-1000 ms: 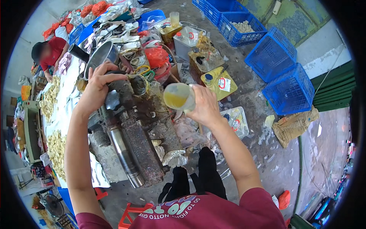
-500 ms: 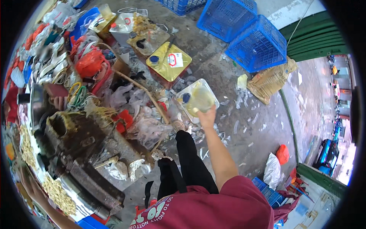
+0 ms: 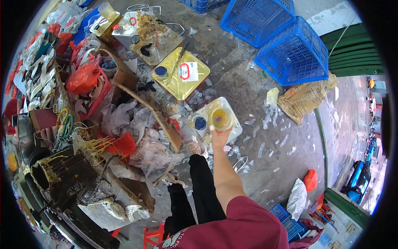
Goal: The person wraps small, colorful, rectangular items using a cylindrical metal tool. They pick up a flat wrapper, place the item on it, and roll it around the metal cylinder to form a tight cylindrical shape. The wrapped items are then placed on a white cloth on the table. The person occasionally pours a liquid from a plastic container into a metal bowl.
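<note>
My right hand [image 3: 221,136] grips a translucent plastic cup [image 3: 221,119], its fingers wrapped around the near side. Yellowish residue or liquid shows inside the cup; I cannot tell which. Beneath it is the pale top of a square metal can [image 3: 235,130] with a dark blue cap [image 3: 200,123]. Just beyond stands a gold-topped square can [image 3: 195,88], also with a blue cap, and a dark stick [image 3: 177,63] lies across it. My left hand is out of view.
Blue plastic crates [image 3: 292,54] stand at the far right, beside a brown paper sack [image 3: 309,99]. To the left are a grimy dark machine [image 3: 66,174], a curved wooden strip [image 3: 153,110] and heaped plastic bags [image 3: 155,153]. Scraps litter the floor.
The cup has turned from tilted over the can to its open mouth facing me. My left forearm, at the lower left before, has gone from view. The view has shifted slightly.
</note>
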Demonstrator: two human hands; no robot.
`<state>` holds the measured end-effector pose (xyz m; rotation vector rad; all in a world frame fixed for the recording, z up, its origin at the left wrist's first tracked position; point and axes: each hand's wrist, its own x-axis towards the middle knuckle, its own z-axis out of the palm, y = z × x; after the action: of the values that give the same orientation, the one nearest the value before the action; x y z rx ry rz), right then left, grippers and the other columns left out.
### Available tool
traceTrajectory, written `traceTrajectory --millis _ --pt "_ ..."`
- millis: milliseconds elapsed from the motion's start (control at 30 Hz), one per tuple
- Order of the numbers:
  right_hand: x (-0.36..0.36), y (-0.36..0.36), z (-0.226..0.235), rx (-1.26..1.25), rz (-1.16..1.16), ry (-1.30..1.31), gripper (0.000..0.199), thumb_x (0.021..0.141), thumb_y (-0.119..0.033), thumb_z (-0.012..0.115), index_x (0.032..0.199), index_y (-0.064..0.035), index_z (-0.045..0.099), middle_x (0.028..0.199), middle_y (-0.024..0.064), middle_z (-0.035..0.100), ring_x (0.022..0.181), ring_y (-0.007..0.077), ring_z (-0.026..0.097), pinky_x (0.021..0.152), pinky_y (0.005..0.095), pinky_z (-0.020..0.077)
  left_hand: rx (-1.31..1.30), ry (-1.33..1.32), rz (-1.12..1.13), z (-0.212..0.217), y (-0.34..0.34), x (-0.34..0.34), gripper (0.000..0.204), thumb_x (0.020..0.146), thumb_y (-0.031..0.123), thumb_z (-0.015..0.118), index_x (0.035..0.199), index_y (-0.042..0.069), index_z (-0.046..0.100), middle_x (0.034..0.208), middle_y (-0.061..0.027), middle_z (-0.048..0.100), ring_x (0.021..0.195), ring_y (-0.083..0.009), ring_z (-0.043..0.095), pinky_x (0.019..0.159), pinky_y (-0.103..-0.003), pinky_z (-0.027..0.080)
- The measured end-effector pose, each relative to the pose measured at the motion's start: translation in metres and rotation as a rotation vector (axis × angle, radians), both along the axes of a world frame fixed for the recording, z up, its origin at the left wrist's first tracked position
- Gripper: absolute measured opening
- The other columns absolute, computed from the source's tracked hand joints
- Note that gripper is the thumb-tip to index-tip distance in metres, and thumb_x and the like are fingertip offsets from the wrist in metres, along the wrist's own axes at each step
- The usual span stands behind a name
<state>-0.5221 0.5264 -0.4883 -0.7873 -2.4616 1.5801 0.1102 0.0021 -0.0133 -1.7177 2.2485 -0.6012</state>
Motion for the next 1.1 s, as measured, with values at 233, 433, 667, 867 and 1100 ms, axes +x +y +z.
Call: traceTrajectory --millis 233,433,667,867,1100 --pt "0.091 0.028 0.013 0.388 0.269 -0.531 0.087 0.068 -0.025 0.075 0.139 0.0029 0.032 0.134 0.026 0.046 0.12 0.0376 0.049 0.101 0.0403 0.0396 0.103 0.067 0.157 -0.026 0.032 0.053 0.034 0.093 0.025 0.051 0.111 0.0 0.063 0.11 -0.0153 0.065 0.102 -0.0277 0.06 0.09 -0.037 0.045" --pt "0.123 0.05 0.091 0.387 1.228 -0.743 0.031 0.076 -0.021 0.057 0.096 0.0015 0.063 0.105 0.0254 0.063 0.104 0.0404 0.059 0.088 0.0435 0.0474 0.032 0.544 0.285 -0.088 0.06 0.078 0.039 0.089 0.032 0.058 0.099 -0.005 0.067 0.093 -0.0218 0.068 0.082 -0.0325 0.065 0.076 -0.04 0.049" --pt "0.184 -0.016 0.158 0.811 1.598 -0.675 0.046 0.076 -0.031 0.067 0.112 -0.0039 0.064 0.1 0.0182 0.068 0.098 0.0335 0.064 0.086 0.0392 0.0494 -0.079 1.034 0.555 -0.108 0.042 0.05 0.032 0.074 0.031 0.077 0.074 0.0 0.069 0.064 -0.0048 0.065 0.059 -0.0114 0.055 0.06 -0.03 0.047" --pt "0.338 -0.153 0.211 0.232 1.94 -0.571 0.043 0.082 -0.024 0.067 0.12 -0.0037 0.059 0.101 0.0163 0.068 0.094 0.0257 0.066 0.081 0.0352 0.0504 -0.04 1.314 0.393 -0.148 -0.02 0.076 0.025 0.079 0.022 0.071 0.078 -0.002 0.068 0.064 -0.0103 0.064 0.058 -0.0161 0.057 0.059 -0.032 0.047" --pt "0.458 -0.414 0.349 -0.077 1.97 -0.278 0.028 0.085 -0.018 0.06 0.107 -0.0014 0.063 0.095 0.02 0.068 0.091 0.032 0.067 0.08 0.0378 0.0509 0.434 0.973 0.175 -0.148 -0.056 0.015 0.04 0.076 0.028 0.073 0.102 -0.002 0.065 0.089 -0.0207 0.068 0.085 -0.033 0.066 0.075 -0.04 0.051"
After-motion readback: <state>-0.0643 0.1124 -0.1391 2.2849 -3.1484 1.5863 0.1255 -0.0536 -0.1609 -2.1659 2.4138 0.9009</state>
